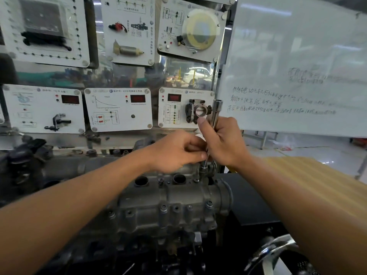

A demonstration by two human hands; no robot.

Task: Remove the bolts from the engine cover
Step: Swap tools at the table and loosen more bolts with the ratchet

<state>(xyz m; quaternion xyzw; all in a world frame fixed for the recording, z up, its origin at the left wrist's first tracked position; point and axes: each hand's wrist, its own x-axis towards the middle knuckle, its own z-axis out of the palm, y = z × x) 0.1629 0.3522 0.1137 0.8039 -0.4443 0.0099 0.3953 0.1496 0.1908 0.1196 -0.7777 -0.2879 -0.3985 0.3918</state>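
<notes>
I am holding the socket wrench [215, 112] upright over a bolt, hidden beneath it, at the engine cover's [168, 197] far right corner, right hand [224, 141] fingers curled round its shaft, left hand [176, 151] pinching it low; next move, I judge, is turning it loose.

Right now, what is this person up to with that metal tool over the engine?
A person seems to be loosening a bolt at the far end of the grey engine cover. The right hand grips the upper shaft of a socket wrench, which stands nearly upright. The left hand pinches the shaft lower down, just above where its tip meets the cover. Several bolts sit in the cover's near side, so the job is not yet done.
</notes>
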